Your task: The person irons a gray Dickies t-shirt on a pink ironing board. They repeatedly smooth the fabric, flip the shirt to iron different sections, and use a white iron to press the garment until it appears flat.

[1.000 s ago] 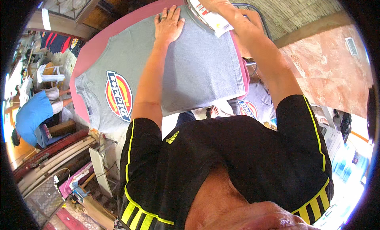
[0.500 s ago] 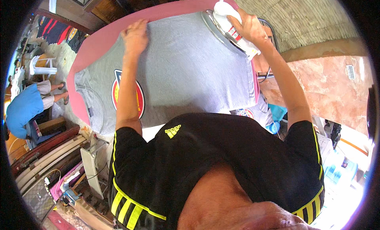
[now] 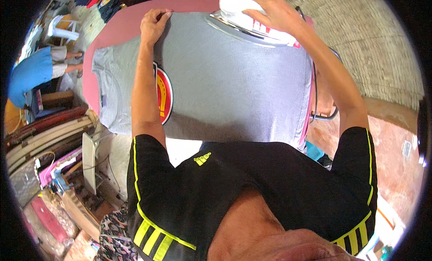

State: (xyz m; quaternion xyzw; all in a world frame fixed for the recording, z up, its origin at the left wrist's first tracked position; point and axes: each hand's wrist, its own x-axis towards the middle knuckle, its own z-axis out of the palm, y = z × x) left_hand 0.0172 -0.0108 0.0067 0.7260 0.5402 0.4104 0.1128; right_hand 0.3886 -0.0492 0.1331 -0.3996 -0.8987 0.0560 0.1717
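A grey T-shirt (image 3: pixel 234 81) lies spread over a dark pink ironing board (image 3: pixel 108 34), its neck toward the left. A round red and yellow print shows on its front, partly hidden behind my left forearm. At the shirt's far edge, my left hand (image 3: pixel 153 26) is closed with thumb and fingertips pinching the cloth. My right hand (image 3: pixel 278 13) wraps round the handle of a white clothes iron (image 3: pixel 236 4). The iron's shiny metal soleplate rests on or just over the shirt near the far right edge; any small gap cannot be seen.
A dark cord (image 3: pixel 315 88) hangs by the board's right end, near its metal frame. A person in a blue top (image 3: pixel 33 74) bends over at the left, by a white plastic chair (image 3: pixel 63 32). Stacked boards and boxes (image 3: pixel 49 137) fill the lower left.
My right hand has slid the iron left along the far edge and turned it flatter. My left hand has drawn its fingers into a pinch at the shirt's edge. The view has shifted.
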